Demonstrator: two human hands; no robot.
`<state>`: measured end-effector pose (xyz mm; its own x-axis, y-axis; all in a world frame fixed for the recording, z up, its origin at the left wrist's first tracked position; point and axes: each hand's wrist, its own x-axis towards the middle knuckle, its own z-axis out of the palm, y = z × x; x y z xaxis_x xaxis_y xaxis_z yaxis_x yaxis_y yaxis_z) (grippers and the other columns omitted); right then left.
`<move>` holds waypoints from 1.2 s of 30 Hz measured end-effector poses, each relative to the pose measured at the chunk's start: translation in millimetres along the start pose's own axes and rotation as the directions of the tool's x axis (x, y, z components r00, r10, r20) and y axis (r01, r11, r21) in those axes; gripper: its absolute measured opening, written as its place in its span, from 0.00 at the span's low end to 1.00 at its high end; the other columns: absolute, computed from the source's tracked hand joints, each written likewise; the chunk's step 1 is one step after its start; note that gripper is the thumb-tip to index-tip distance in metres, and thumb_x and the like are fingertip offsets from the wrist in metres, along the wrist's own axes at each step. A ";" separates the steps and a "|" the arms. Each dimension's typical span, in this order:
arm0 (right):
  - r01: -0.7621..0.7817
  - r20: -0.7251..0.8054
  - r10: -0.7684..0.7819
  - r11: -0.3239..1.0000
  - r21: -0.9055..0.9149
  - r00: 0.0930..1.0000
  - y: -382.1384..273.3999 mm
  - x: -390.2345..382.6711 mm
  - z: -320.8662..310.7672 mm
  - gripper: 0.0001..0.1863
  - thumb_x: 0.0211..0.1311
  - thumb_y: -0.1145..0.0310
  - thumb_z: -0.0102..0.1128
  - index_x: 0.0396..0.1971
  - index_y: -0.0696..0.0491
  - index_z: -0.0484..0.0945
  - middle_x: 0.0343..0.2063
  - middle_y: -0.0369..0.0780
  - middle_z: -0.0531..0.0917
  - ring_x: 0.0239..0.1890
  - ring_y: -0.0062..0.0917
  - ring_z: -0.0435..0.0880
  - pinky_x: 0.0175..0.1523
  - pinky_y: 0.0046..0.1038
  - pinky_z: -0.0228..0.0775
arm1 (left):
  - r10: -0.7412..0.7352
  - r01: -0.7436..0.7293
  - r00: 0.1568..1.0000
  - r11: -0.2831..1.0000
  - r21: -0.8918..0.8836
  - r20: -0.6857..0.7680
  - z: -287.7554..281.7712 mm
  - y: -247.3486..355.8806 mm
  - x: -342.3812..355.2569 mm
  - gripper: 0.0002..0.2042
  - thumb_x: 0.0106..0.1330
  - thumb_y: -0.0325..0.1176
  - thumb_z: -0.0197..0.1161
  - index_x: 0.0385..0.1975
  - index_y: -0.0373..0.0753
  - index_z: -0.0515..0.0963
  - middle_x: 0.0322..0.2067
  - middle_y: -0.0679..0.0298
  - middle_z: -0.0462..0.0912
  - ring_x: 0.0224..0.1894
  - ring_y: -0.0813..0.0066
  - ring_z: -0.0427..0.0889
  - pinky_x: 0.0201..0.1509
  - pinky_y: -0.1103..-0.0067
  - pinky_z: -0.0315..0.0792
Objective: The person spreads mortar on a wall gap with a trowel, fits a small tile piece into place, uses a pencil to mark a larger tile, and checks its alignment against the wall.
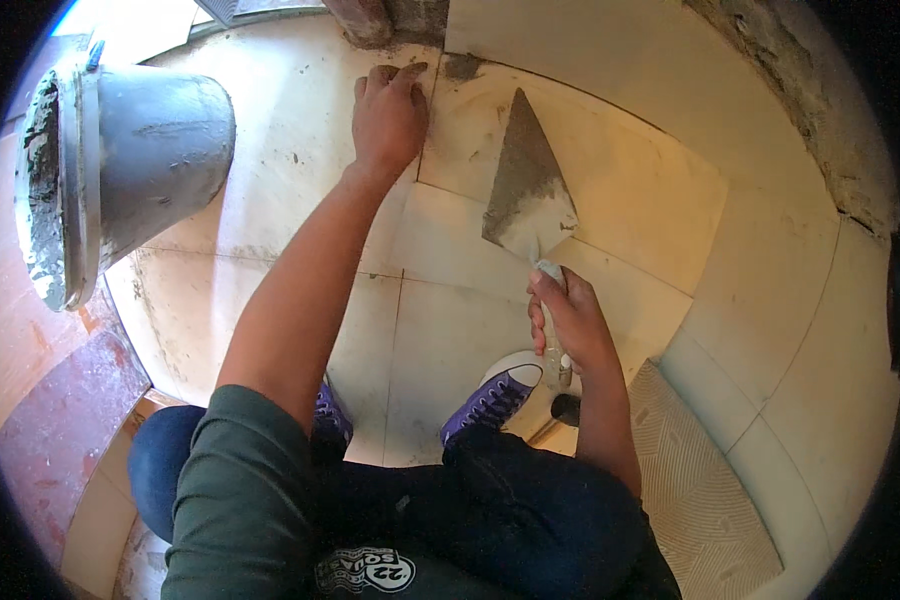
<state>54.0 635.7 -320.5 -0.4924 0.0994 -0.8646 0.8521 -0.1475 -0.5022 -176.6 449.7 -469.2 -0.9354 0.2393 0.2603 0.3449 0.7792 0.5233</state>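
Observation:
My right hand (pixel 572 318) is wrapped round the handle of a pointed trowel (pixel 526 165). Its triangular blade, grey with dried mortar and paler near the handle, points away from me above the tiles. Farther off and to the left, my left hand (pixel 390 118) rests on a cream floor tile (pixel 300 120), beside the joint with its neighbour. Its fingers are apart and slightly bent, with nothing visible in them. A dark smear of mortar (pixel 462 67) lies on the tile just right of that hand.
A mortar-crusted grey bucket (pixel 160 150) lies on its side at the left. Tiled wall (pixel 760 290) rises at the right. By my right shoe (pixel 495 400) are a small clear bottle (pixel 554 365) and a black-headed tool (pixel 566 408). A ridged tile (pixel 695 480) lies at the lower right.

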 end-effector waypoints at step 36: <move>0.467 -0.756 -0.193 0.869 0.164 0.625 78.1 -33.2 -196.3 0.09 0.71 0.66 0.59 0.43 0.55 0.76 0.25 0.36 0.77 0.15 0.19 0.75 0.18 0.24 0.68 | 0.495 -0.600 0.427 0.781 -0.173 0.757 -46.4 114.6 -127.6 0.53 0.48 0.58 0.78 0.75 0.51 0.60 0.77 0.50 0.50 0.79 0.48 0.48 0.79 0.50 0.46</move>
<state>171.8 814.1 -328.7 -0.3386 0.8347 -0.4344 0.4810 -0.2432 -0.8423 -14.1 481.6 -404.8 -0.2873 0.9263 -0.2439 0.8440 0.3652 0.3928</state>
